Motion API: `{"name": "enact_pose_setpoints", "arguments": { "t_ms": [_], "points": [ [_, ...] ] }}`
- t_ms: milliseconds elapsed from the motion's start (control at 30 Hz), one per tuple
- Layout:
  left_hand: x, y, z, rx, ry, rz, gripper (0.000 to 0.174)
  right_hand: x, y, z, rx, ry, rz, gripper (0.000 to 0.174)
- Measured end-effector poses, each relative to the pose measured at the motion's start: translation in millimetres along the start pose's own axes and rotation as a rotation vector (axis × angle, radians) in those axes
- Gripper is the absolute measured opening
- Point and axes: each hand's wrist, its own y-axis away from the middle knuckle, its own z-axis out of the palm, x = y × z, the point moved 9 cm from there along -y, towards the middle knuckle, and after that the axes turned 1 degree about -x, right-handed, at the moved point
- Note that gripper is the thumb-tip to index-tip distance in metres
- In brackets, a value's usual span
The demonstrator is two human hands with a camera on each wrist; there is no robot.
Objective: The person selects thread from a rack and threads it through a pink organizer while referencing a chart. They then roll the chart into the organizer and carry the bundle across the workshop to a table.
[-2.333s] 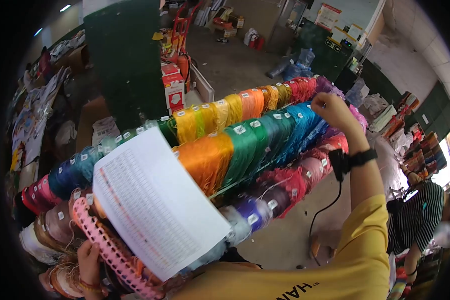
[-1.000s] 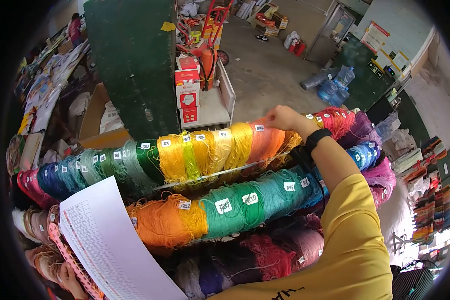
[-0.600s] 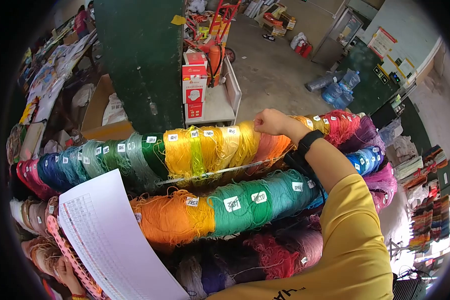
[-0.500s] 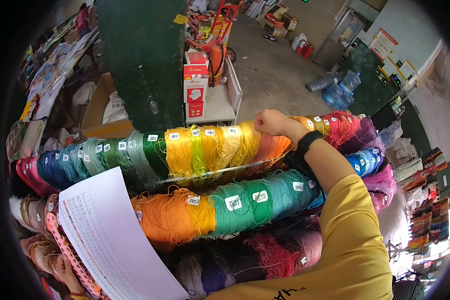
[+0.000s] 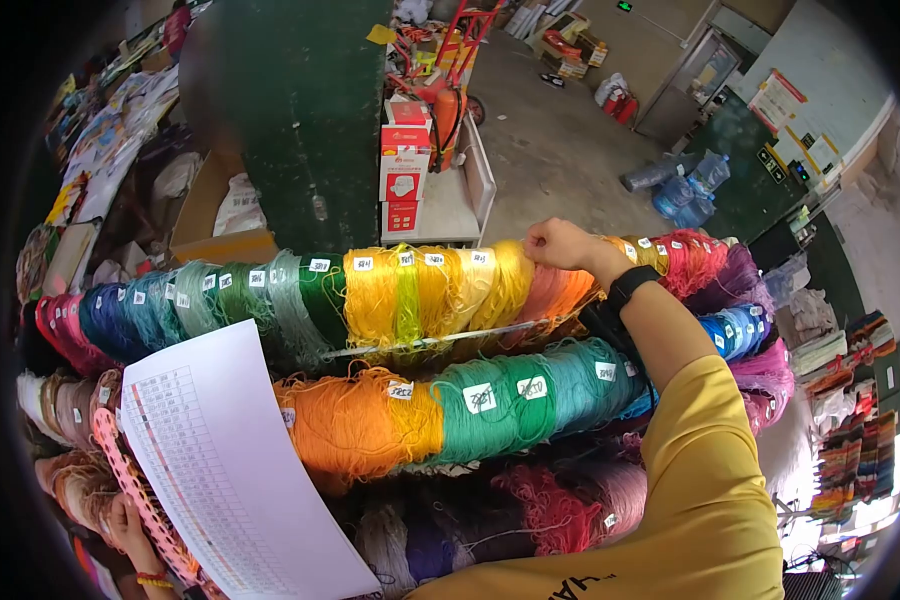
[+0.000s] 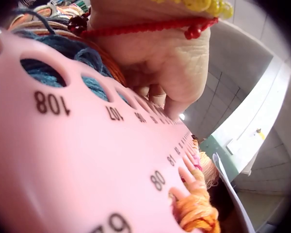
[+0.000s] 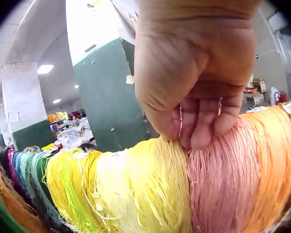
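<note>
In the head view my right hand [image 5: 570, 245] is at the top of the back row of thread skeins, where a yellow skein [image 5: 510, 275] meets a salmon-pink skein [image 5: 545, 290]. The right wrist view shows its thumb and curled fingers pinching thread along the top of the yellow skein, with fingertips over the pink one. My left hand [image 5: 127, 528] grips the edge of a pink plastic thread holder [image 6: 111, 160] with numbered holes. Orange thread [image 6: 196, 211] is looped through some holes, and blue thread [image 6: 89, 60] shows behind it. A printed sheet [image 5: 220, 450] covers part of the holder.
Orange [image 5: 345, 425] and green skeins [image 5: 500, 430] with number tags hang in the middle row. Dark and red skeins [image 5: 545, 510] hang lower. Beyond stand a green pillar [image 5: 285, 120], red-and-white boxes [image 5: 405, 180], a fire extinguisher [image 5: 448, 125] and water bottles [image 5: 690, 190].
My right hand has moved left along the rack, from the purple-blue end past the orange skeins to the yellow one. The head view has shifted; the left hand still grips the holder.
</note>
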Motion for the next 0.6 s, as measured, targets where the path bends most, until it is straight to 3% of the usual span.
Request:
{"name": "enact_pose_setpoints", "arguments": {
  "t_ms": [200,333,533,600],
  "points": [
    [8.1,1.9,5.8,-0.053,0.053,-0.084,0.023,18.5,0.4,7.8,-0.087,-0.387,0.138,0.014],
    [7.8,1.9,5.6,-0.037,0.059,-0.058,0.022,15.2,4.0,1.5,-0.086,-0.372,0.111,0.013],
    [6.6,1.3,6.9,-0.16,0.049,-0.103,0.019,15.1,10.9,-9.6,-0.038,-0.281,0.164,0.016],
    [9.0,0.6,8.0,-0.091,0.013,-0.045,0.02,10.1,8.7,-8.5,-0.042,-0.212,0.141,0.017]
  ]
}}
